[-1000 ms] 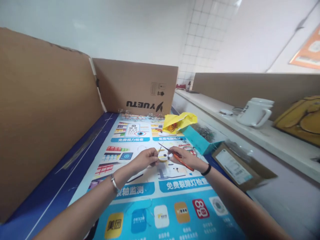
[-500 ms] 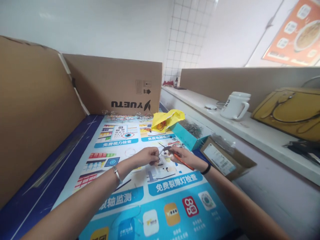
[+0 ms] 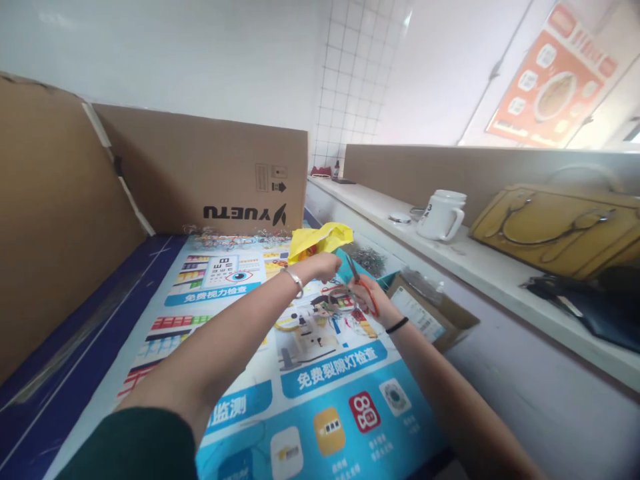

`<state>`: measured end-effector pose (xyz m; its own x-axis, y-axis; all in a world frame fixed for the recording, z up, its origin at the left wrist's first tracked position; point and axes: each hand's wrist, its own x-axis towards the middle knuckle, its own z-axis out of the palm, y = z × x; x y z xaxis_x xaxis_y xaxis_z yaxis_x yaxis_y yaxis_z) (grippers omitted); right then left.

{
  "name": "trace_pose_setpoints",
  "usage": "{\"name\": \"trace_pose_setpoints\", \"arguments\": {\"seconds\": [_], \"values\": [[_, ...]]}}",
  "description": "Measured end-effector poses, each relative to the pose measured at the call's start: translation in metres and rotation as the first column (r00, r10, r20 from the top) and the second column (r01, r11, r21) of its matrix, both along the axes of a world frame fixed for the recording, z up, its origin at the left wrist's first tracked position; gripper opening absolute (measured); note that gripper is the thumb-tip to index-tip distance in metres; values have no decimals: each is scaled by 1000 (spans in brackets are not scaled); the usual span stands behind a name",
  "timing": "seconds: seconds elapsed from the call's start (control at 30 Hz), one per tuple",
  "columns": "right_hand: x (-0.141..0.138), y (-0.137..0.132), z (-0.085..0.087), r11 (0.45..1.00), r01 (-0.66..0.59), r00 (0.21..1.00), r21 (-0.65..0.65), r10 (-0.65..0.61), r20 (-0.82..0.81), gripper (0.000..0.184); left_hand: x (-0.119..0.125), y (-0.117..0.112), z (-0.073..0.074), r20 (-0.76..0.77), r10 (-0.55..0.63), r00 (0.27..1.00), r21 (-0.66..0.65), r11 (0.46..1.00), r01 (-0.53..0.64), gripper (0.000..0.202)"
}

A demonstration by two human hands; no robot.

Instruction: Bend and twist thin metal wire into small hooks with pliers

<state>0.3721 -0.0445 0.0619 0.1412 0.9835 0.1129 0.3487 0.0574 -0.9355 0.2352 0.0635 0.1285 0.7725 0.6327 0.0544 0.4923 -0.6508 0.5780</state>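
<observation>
My left hand [image 3: 329, 267] is closed, its fingers pointing away from me, in front of the teal box [image 3: 346, 269]. What it pinches, if anything, is hidden. A pair of orange-handled scissors [image 3: 369, 297] is gripped in my right hand [image 3: 383, 308], blades pointing up and away, close to my left hand. Thin silvery wire pieces [image 3: 369, 259] are heaped in the teal box. Just behind my left hand lies a yellow bag [image 3: 325, 237], its mouth showing something orange. Below my hands, small coloured bits lie on the printed sheet [image 3: 300, 407].
A small cardboard box [image 3: 417, 313] stands at the right, beside the teal one. Tall cardboard panels [image 3: 200, 167] wall in the back and left. Along the right ledge [image 3: 390, 227] are a white mug [image 3: 441, 217] and a yellow handbag [image 3: 555, 227]. Tangled wire lies by the back panel.
My left hand has moved forward and right, to the teal box. My right hand has risen slightly, and the scissors now point more upward. The view has turned right.
</observation>
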Motion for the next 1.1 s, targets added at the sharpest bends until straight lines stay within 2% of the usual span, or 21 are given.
{"name": "trace_pose_setpoints", "arguments": {"seconds": [0.1, 0.17, 0.27, 0.4, 0.53, 0.6, 0.67, 0.73, 0.8, 0.87, 0.97, 1.03, 1.1], "values": [[15, 12, -3, 998, 67, 979, -20, -69, -191, 27, 43, 1, 12, -49, 48, 998, 154, 987, -40, 5], [22, 18, -5, 994, 97, 954, -42, -105, -281, 31, 64, -4, 14, -99, 76, 992, 230, 972, -51, 28], [26, 25, -6, 990, 120, 921, -67, -137, -365, 34, 81, -10, 14, -180, 94, 979, 329, 944, -30, 35], [26, 29, -2, 988, 136, 903, -73, -154, -400, 37, 83, -14, 18, -252, 87, 964, 427, 904, 30, 35], [20, 22, 0, 990, 124, 932, -67, -139, -334, 37, 61, -17, 27, -275, 90, 957, 488, 871, 59, 22], [11, 15, -2, 993, 95, 960, -64, -108, -258, 35, 35, -20, 29, -285, 102, 953, 501, 864, 57, 23], [-3, 11, -4, 997, 49, 987, -67, -58, -149, 31, -4, -26, 27, -297, 127, 946, 505, 862, 42, 25], [-22, 13, -8, 997, -14, 1000, -73, 14, -5, 28, -56, -35, 18, -326, 159, 932, 492, 870, 24, 24], [-44, 22, -12, 993, -84, 981, -82, 96, 166, 27, -115, -48, 3, -361, 198, 911, 462, 887, -10, 19], [-67, 35, -17, 984, -140, 924, -105, 168, 344, 29, -174, -64, -17, -395, 247, 885, 368, 925, -94, 16], [-97, 57, -23, 966, -191, 782, -177, 258, 567, 30, -243, -90, -50, -434, 389, 813, 254, 918, -304, 18], [-110, 70, -25, 952, -211, 677, -222, 306, 669, 29, -272, -105, -70, -446, 441, 779, 207, 897, -389, 18], [-115, 81, -25, 946, -213, 583, -244, 323, 745, 29, -286, -117, -85, -425, 485, 764, 237, 874, -424, 18]]}}
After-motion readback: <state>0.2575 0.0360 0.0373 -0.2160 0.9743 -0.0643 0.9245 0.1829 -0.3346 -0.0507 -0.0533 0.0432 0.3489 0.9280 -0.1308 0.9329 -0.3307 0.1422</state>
